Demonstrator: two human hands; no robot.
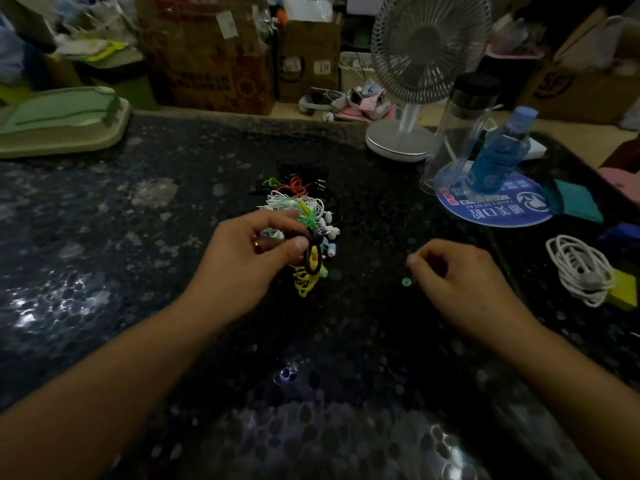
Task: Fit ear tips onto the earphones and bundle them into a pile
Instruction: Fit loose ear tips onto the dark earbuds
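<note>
While the pile of earphones point(298, 206) lies at the middle of the dark speckled bench point(104, 237), a dark earphone with yellow cable point(311, 261) is held at the pile's near edge in the closed grip of the left hand point(252, 251), pinched between thumb and fingers. The right hand point(457, 271) is held with fingers curled beside a green ear tip point(406, 282) lying on the bench; whether the tip is touched cannot be told. A coiled white cable point(581, 268) is seen well apart at the right.

Right hand point(453, 271) fingers' grip unclear
</note>
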